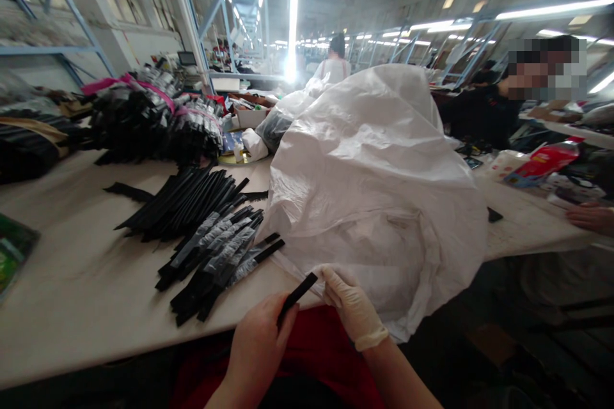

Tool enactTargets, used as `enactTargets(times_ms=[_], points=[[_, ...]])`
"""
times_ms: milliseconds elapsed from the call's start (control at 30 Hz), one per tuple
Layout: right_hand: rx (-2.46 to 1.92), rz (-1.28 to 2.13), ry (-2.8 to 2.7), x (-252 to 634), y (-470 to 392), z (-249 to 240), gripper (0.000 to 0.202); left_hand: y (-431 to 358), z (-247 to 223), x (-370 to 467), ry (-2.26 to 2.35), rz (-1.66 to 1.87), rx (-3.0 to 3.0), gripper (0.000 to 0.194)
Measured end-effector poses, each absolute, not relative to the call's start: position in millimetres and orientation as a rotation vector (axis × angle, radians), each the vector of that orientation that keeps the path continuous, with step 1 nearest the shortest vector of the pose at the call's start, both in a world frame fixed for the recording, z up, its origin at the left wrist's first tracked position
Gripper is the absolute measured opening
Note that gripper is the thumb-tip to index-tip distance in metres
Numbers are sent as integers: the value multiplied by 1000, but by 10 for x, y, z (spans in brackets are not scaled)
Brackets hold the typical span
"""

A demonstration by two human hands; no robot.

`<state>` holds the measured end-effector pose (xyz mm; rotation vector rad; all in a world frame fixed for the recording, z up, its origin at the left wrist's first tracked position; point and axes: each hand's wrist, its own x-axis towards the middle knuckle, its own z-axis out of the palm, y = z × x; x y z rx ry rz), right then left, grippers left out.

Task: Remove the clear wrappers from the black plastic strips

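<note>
A short black fabric strip (298, 293) is gripped in my bare left hand (261, 335), its free end pointing up and to the right. My right hand (352, 307), in a pale thin glove, is closed in a pinch just right of that end, in front of a large white plastic bag (374, 153). What lies between its fingertips, if anything, I cannot make out. Left of my hands lie black strips wrapped in clear film (215, 249). Behind them a fanned pile of black strips (185, 201) rests on the pale table (62, 255).
Large bundles of wrapped black strips tied with pink bands (132, 115) stand at the back left. A cardboard box (252, 112) sits behind the table's middle. A co-worker in dark clothing (480, 115) is at the right, near a red package (544, 160). A green packet (16, 249) lies at far left.
</note>
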<state>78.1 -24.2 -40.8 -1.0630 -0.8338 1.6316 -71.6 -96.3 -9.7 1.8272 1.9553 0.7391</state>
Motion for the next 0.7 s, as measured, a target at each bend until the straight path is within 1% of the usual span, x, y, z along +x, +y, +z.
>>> enactTargets(times_ms=[33,100,267,567,700], points=[[-1053,1650,-817,770,-239,-374,27,-963,-89,-726,1950,748,1810,20],[-1048,1694,-714,747,-221,-314,28,-965,-64,-749,1938,758,1762,20],[-1033,1794,-457,726,-169,-305,42,-987,-8,-774,1946,763,1719,19],[-1025,1774,-554,702,-204,-315,48,-935,-44,-692,2000,791,1894,20],[-1032,1706,-682,728,-180,-329,42,-932,-85,-662,1989,698,1908,22]])
